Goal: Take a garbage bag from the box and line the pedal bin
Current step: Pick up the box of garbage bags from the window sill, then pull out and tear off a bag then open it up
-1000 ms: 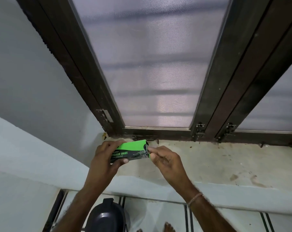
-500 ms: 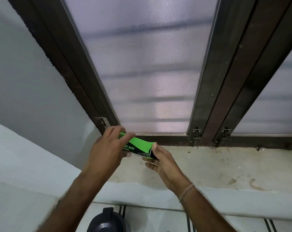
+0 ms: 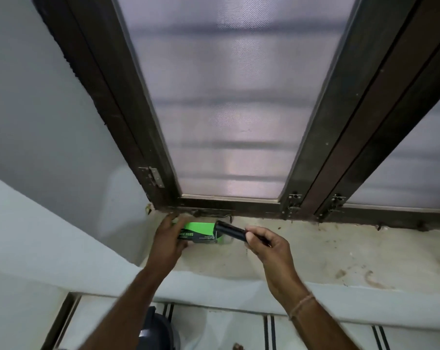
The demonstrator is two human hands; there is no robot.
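A green and black garbage bag box (image 3: pixel 201 233) lies on its side on the window sill (image 3: pixel 340 251), just below the dark window frame. My left hand (image 3: pixel 169 236) grips the box's left end and holds it down on the sill. A black roll of garbage bags (image 3: pixel 231 231) sticks out of the box's right end, and my right hand (image 3: pixel 267 245) is closed around the roll's outer end. The dark pedal bin (image 3: pixel 156 332) shows at the bottom of the view, below the sill and partly hidden by my left forearm.
A dark-framed mesh window (image 3: pixel 229 109) rises behind the sill, with latches (image 3: pixel 293 204) at its base. A pale wall (image 3: pixel 37 135) closes the left side. A tiled floor (image 3: pixel 239 329) with dark stripes lies below the sill's front edge.
The box has gone from being held above the sill down onto it. My right hand now holds a black roll drawn partly out of the box's right end.
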